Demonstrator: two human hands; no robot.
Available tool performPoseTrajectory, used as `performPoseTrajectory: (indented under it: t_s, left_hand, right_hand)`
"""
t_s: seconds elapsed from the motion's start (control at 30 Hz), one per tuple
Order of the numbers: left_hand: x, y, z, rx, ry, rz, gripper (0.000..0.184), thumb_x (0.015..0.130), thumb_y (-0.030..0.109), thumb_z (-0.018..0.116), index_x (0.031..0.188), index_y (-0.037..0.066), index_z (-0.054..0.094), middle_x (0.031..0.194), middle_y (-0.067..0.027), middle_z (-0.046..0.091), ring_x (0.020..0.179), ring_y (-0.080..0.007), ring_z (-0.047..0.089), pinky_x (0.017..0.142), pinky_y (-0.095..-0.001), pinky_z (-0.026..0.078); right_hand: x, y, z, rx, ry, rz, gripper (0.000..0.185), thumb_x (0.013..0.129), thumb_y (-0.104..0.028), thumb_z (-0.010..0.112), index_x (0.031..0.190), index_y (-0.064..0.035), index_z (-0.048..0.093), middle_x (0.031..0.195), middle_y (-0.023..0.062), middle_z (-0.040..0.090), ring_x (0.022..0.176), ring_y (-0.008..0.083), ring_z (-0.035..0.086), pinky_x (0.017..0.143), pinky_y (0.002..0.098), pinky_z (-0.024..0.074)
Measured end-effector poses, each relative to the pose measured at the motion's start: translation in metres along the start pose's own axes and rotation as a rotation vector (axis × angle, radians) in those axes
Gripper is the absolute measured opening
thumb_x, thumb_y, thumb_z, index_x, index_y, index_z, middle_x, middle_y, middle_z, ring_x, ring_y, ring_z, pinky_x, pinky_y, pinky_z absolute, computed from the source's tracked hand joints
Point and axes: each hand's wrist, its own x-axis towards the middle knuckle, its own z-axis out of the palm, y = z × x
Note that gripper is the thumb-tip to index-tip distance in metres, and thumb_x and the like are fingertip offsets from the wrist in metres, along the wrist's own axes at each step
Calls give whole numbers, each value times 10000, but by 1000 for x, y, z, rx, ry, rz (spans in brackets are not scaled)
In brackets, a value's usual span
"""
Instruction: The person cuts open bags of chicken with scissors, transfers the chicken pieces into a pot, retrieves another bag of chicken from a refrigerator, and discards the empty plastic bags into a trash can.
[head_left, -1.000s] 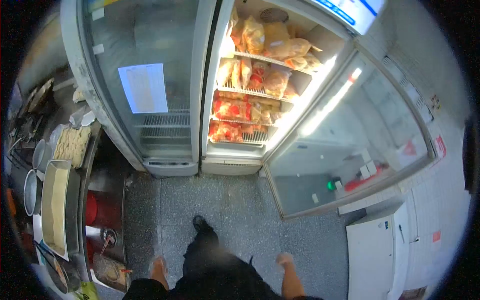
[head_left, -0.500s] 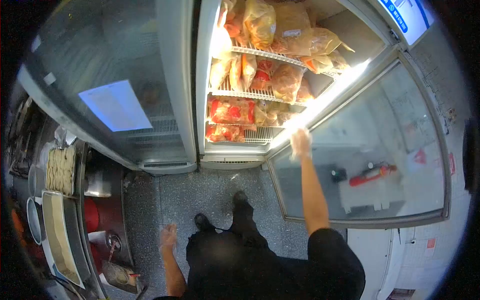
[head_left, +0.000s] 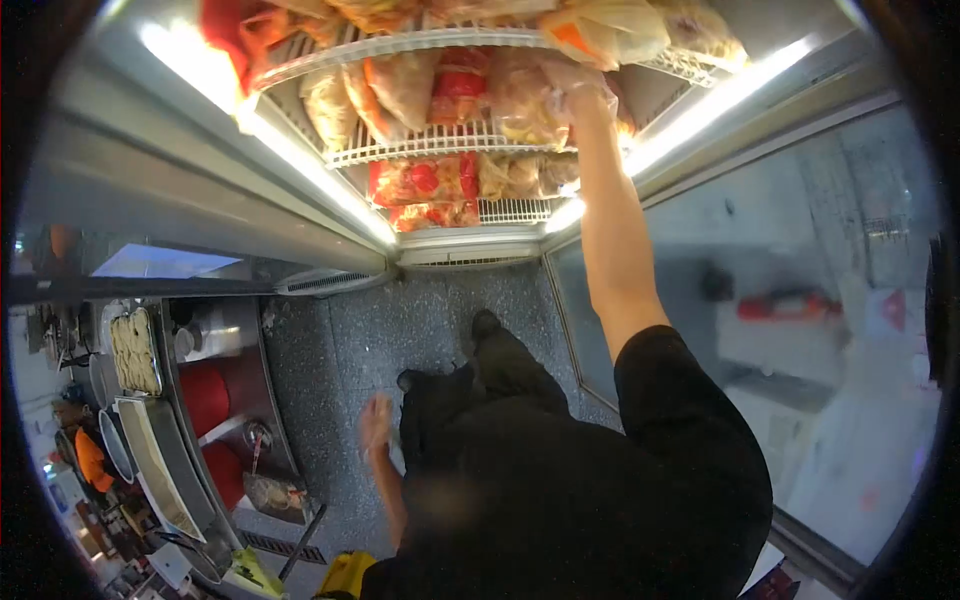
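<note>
My right hand [head_left: 588, 98], in a clear plastic glove, reaches into the lit refrigerator at the middle shelf [head_left: 460, 140]. It is against a clear bag of pale food [head_left: 525, 100]; its fingers blend into the plastic, so their grip is not readable. Beside that bag stand a red-marked packet [head_left: 460, 85] and other pale bags [head_left: 400, 88]. Down at my left side hangs my left hand [head_left: 377, 425], blurred, with fingers loosely extended and no object visible in it.
The glass door [head_left: 740, 270] stands swung out on the right. Red-and-clear packs [head_left: 425, 180] lie on a lower shelf. To the left, a metal counter carries a tray of pale dough pieces [head_left: 136, 350] and a long pan [head_left: 160, 465]. Red containers [head_left: 203, 397] sit below.
I have come closer to the refrigerator. My right hand has gone from the door's edge into the middle shelf, up against a bag. My left hand still hangs low at my side.
</note>
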Motion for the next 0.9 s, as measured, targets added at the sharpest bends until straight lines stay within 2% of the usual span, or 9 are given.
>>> performPoseTrajectory:
  t_s: [0.1, 0.2, 0.23, 0.33, 0.47, 0.63, 0.73, 0.8, 0.9]
  left_hand:
    - [13, 128, 29, -42, 3, 373, 445, 949, 369, 526, 1237, 38, 602, 1166, -182, 655, 1109, -315, 614, 966, -393, 457]
    - [-23, 290, 24, 96, -86, 594, 382, 949, 311, 562, 1231, 57, 608, 1169, -173, 657, 1086, -304, 630, 954, -374, 468]
    - [-19, 318, 26, 87, -104, 677, 370, 938, 294, 584, 1218, 54, 612, 1161, -173, 659, 1072, -300, 636, 944, -365, 473]
    - [-29, 392, 29, 81, -80, 866, 341, 913, 258, 629, 1178, 43, 623, 1104, -174, 672, 1011, -297, 655, 911, -357, 488]
    - [-35, 444, 30, -132, -163, 878, 441, 892, 250, 675, 1278, 68, 565, 1206, -113, 638, 1087, -206, 607, 940, -341, 480]
    - [0, 429, 38, -815, -680, 712, 687, 786, 177, 786, 1379, 52, 462, 1221, -85, 597, 1161, -215, 546, 1024, -371, 437]
    - [29, 379, 48, -1207, -990, 475, 693, 798, -11, 721, 1408, 68, 401, 1088, -66, 614, 987, -126, 599, 872, -273, 527]
    - [60, 302, 60, -1247, -940, 470, 733, 761, 49, 750, 1391, 16, 375, 1107, -96, 616, 989, -149, 617, 841, -303, 553]
    - [32, 245, 50, -1431, -680, 246, 805, 719, 165, 786, 1367, -34, 353, 1180, -139, 585, 1053, -207, 614, 861, -337, 562]
  right_hand:
    - [-29, -39, -26, 143, 14, 226, 441, 760, -330, 707, 1080, -29, 677, 1045, 144, 687, 923, 240, 646, 789, 347, 492]
    - [-17, -3, -39, 148, -36, 264, 381, 834, -283, 645, 1131, -45, 636, 1115, 104, 654, 978, 220, 617, 822, 324, 473]
    - [-26, -20, -50, 154, -53, 369, 344, 861, -233, 618, 1151, -47, 624, 1141, 95, 646, 1012, 218, 613, 836, 318, 474]
    - [-39, 2, -52, 377, -14, 231, 317, 859, -167, 598, 1143, -29, 630, 1149, 100, 647, 1026, 213, 614, 846, 331, 486]
    - [-49, 49, -51, 1082, -149, 144, 345, 851, -177, 593, 1146, 1, 614, 1134, 109, 645, 1004, 221, 627, 810, 354, 528]
    - [-132, 19, -51, 1189, -566, 316, 459, 847, -153, 589, 1274, -15, 495, 1185, 164, 605, 1040, 258, 622, 847, 389, 557]
    - [-167, 6, -14, 995, -867, 424, 463, 843, -83, 596, 1289, -31, 486, 1199, 127, 599, 1030, 246, 620, 876, 379, 541]
    - [-185, 4, 20, 950, -1031, 399, 441, 826, -50, 639, 1250, -20, 525, 1168, 98, 611, 1031, 213, 613, 882, 356, 527]
    - [-192, -17, 58, 418, -1211, 149, 288, 834, -78, 658, 1117, -40, 619, 1064, 48, 653, 931, 139, 608, 825, 274, 500]
